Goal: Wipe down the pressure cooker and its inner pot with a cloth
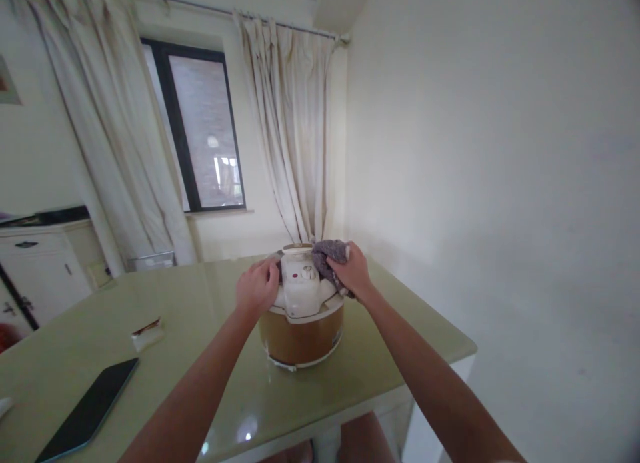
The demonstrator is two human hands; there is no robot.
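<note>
A halogen oven [300, 340] stands upright on the table, its bowl showing brown. Its white lid [301, 296] carries a knob and a small red light on the front, with a handle on top. My left hand [257, 286] grips the left side of this lid, fingers curled over it and partly hidden. In my right hand [353, 273] is a bunched grey-purple cloth [330, 258], pressed against the lid's upper right side. The lid's far side cannot be seen.
The glossy green table [200, 356] has its right edge near the white wall [500, 183]. A dark tablet [90, 410] and a small whitish packet [147, 334] lie on the left. Behind are curtains [295, 116], a window [205, 130] and a white cabinet [45, 263].
</note>
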